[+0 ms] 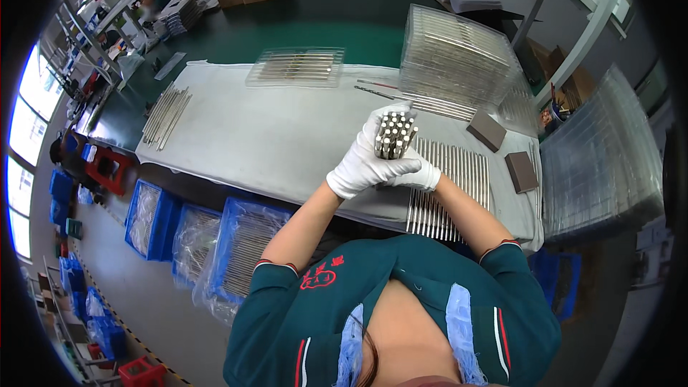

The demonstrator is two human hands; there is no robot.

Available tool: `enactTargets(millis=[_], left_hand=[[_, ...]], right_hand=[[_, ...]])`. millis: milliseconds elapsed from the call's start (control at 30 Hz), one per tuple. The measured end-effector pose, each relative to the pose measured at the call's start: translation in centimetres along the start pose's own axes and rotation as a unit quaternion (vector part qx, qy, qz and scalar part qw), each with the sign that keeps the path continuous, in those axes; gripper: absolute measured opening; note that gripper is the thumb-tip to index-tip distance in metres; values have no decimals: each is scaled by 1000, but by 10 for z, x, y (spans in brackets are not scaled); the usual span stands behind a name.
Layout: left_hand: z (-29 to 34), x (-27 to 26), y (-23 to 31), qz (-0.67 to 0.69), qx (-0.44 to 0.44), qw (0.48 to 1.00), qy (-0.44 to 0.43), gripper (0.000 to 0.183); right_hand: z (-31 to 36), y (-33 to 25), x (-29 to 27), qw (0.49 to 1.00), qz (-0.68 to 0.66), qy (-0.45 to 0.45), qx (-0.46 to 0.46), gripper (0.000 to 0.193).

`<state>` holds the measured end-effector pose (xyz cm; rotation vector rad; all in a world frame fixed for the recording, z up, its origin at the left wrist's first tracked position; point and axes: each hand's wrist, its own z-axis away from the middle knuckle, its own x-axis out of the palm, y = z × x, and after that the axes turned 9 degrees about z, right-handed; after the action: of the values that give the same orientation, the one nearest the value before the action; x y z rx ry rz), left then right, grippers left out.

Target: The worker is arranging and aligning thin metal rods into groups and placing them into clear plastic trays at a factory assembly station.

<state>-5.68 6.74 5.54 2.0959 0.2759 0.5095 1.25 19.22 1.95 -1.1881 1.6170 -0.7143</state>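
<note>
Both my hands wear white gloves and hold one upright bundle of thin metal rods [395,135], whose round ends point up at me. My left hand [363,161] wraps round the bundle's left side, with its thumb across the front. Lower on the right, my right hand [423,173] is closed at the bundle; its fingers are partly hidden behind the left hand. Beside the right hand and under my right forearm lies a row of similar metal rods [451,186], side by side on the grey cloth [279,132].
Two dark brown blocks [486,131] lie right of the rods. Stacked clear trays [459,50] stand behind, more clear trays [602,158] at far right. Loose rods [166,118] lie at the left end, a clear tray with rods [295,67] farther back. Blue bins [247,244] stand below the table's front edge.
</note>
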Motion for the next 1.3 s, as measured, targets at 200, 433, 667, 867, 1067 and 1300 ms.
enactTargets(millis=[200,433,667,867,1067,1300], left_hand=[[2,18,-15,-167,58,971,164,42],[5,17,-16,-114,42,982,147,51],[12,7,-28,-87,13,982,165,50],[19,0,-34,-135,52,977,157,44],[26,0,-33,-307,129,938,94,51],[30,13,-31,-325,179,922,112,42]], right_hand=[[1,21,4,983,162,-85,26,53],[9,83,19,971,223,-3,-80,64],[8,40,13,997,56,-35,39,53],[14,43,16,992,43,-64,95,52],[25,55,14,980,-27,-97,169,46],[31,-20,-17,934,291,-118,168,42]])
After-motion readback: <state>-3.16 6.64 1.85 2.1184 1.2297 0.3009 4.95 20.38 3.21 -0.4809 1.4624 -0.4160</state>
